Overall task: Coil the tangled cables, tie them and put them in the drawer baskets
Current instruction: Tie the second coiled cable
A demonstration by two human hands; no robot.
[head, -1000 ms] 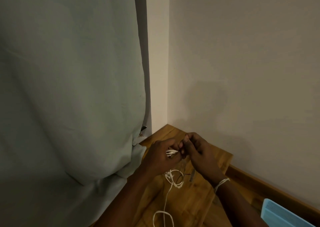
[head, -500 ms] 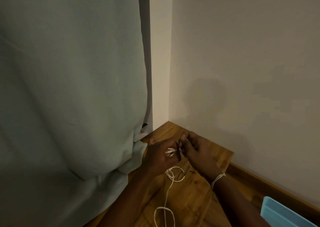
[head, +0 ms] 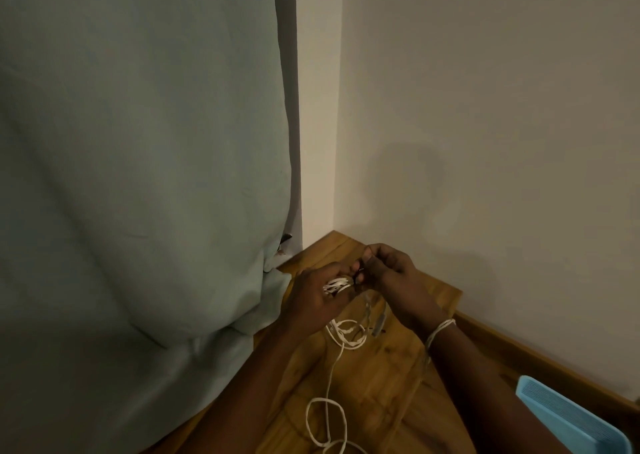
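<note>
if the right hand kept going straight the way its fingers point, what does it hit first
Most likely the left hand and the white cable bundled in it: the right hand points left, fingertips almost meeting it. Beyond lies the curtain, though depth is unclear.

Dim light is falling on plain walls [head: 485,124] meeting at a corner; a grey-green curtain [head: 138,176] is hanging over the wooden bench [head: 381,377].

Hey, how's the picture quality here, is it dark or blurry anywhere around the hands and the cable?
Head view: dim, warm light; a soft shadow falls on the wall. Left hand and right hand are dark with little detail, the white cable stands out, and straight edges bow toward the frame's borders.
</note>
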